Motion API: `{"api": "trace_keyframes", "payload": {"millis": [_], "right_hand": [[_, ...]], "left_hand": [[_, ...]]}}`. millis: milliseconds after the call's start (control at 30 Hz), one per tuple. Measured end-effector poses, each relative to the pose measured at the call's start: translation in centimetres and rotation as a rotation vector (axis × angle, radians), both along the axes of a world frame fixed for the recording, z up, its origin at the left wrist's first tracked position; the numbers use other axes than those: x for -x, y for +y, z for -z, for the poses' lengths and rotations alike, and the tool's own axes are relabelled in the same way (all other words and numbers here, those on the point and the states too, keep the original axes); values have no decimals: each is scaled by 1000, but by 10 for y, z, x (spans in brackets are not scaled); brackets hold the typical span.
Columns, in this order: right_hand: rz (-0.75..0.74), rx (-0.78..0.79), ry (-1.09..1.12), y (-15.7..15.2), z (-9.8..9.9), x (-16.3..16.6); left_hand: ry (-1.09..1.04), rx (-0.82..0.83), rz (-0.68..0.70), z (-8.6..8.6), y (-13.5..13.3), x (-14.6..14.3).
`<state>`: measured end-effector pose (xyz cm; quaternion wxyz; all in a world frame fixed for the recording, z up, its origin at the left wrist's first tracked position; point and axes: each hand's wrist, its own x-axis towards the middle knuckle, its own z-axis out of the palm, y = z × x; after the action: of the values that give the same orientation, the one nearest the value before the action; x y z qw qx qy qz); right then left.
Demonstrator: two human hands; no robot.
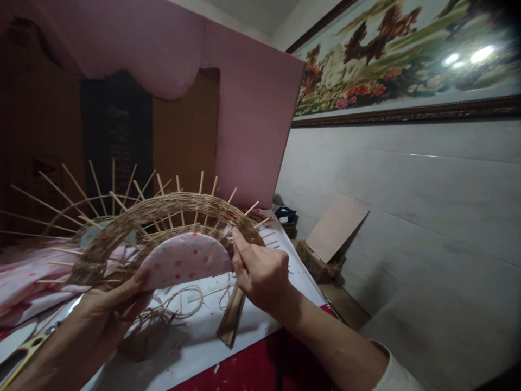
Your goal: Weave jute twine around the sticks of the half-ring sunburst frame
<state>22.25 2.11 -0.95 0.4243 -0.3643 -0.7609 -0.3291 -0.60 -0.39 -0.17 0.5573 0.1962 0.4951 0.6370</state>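
A half-round woven fan (pixel 179 203) is held up in front of me, with two bands of brown twine over thin wooden sticks that poke out around its curve. Its middle is a half disc of pale pink fabric (pixel 187 263) with red dots. My left hand (pixel 118 301) is closed on the lower left edge, thumb over the fabric. At the right end, my right hand (pixel 262 269) is closed on the fan, the index finger touching the gap between the bands; its other fingertips are partly hidden. Below the fan, loose twine (pixel 163 312) lies in loops beside a flat brown strip (pixel 231 320).
White sheeting (pixel 260 320) covers part of a red table (pixel 232 369). Scissors with a yellow handle (pixel 28 353) lie at the lower left, near crumpled pink fabric (pixel 32 288). A pink board (pixel 252 108) stands behind, and a cardboard box (pixel 313 260) sits by the wall.
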Motion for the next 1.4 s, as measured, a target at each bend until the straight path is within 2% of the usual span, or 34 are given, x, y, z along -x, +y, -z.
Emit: {"api": "trace_keyframes", "payload": {"millis": [167,533,833,967,1100,1167,1200,1300,1400], "right_hand": [[-44,-20,19,-1,0,0],[123,-39,-101,-9,-7,4],[91,7,-97,-9,-5,5],[0,34,48,-11,-9,3],[-77,-51,448,-10,-28,-6],[-92,51,684,-5,-39,-13],[-132,175,777,-1,-43,-17],[-421,595,914,10,-48,-24],[-625,839,957,15,-47,-27]], "left_hand": [[16,-19,-10,0,-1,0],[21,8,11,5,0,3],[19,-14,1,3,1,0],[36,-12,1,4,2,1],[29,8,-9,3,3,2],[25,19,-25,3,3,2],[19,26,-22,3,3,2],[4,27,-17,3,2,2],[0,15,3,3,2,1]]}}
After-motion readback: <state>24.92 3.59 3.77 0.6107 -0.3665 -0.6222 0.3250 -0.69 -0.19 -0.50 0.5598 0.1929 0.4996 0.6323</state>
